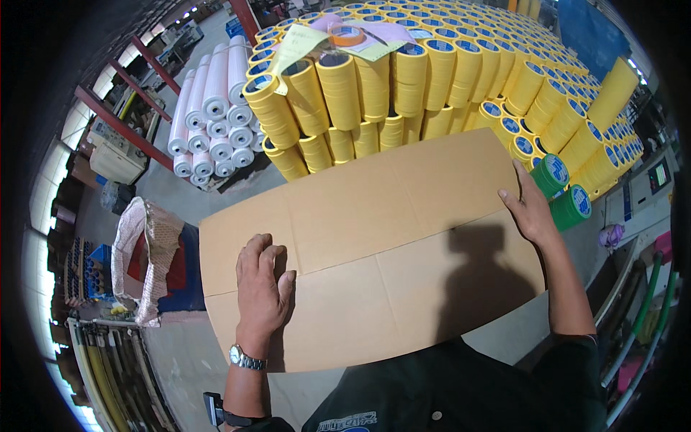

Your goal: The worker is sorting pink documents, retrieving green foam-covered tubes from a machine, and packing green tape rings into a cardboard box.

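Observation:
A large flattened cardboard carton (353, 237) lies tilted in front of me, with fold creases and a long seam across its middle. My left hand (263, 288), wearing a wristwatch (247, 358), rests on the carton's left part; its fingers are slightly bent and the thumb stands apart. At the right edge, my right hand (530, 205) holds the carton, thumb on its face and the other fingers along the rim. A dark shadow falls on the carton's right half. What supports the carton underneath is hidden.
Stacked yellow tape rolls (374, 86) fill the far side, with papers and an orange roll (347, 36) on top. Two green rolls (570, 207) stand beyond my right hand. White wrapped rolls (216, 93), a woven sack (147, 252) and racked poles (119, 367) are left; a machine (640, 191) is right.

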{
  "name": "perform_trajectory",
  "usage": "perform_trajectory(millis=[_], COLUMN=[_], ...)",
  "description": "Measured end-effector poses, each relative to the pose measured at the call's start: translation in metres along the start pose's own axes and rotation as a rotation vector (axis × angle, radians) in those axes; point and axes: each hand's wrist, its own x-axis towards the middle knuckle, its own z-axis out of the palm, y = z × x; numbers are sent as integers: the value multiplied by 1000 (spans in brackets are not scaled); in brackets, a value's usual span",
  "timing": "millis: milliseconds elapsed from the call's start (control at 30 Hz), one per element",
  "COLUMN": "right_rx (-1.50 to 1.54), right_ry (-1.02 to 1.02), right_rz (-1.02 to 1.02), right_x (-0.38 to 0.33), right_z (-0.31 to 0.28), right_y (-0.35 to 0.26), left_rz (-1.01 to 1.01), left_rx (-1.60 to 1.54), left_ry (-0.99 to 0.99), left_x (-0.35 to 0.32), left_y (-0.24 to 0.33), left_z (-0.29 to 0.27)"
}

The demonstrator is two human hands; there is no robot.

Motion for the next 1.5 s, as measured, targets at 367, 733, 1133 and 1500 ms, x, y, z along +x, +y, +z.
perform_trajectory(millis=[367,733,1133,1500], right_rx=[294,659,820,855], right_ry=[-180,-455,-290,-301], right_rz=[230,523,292,171], right_x=[10,14,-73,-148], right_z=[5,2,-65,-131], right_y=[9,7,-24,25], left_rz=[-433,-603,-690,-660], left_rx=[-998,-707,-777,-682], left_ry=[507,122,465,509], left_x=[-7,-79,-204,-280], left_y=[-8,-137,-73,51], left_z=[-24,-31,-94,-126])
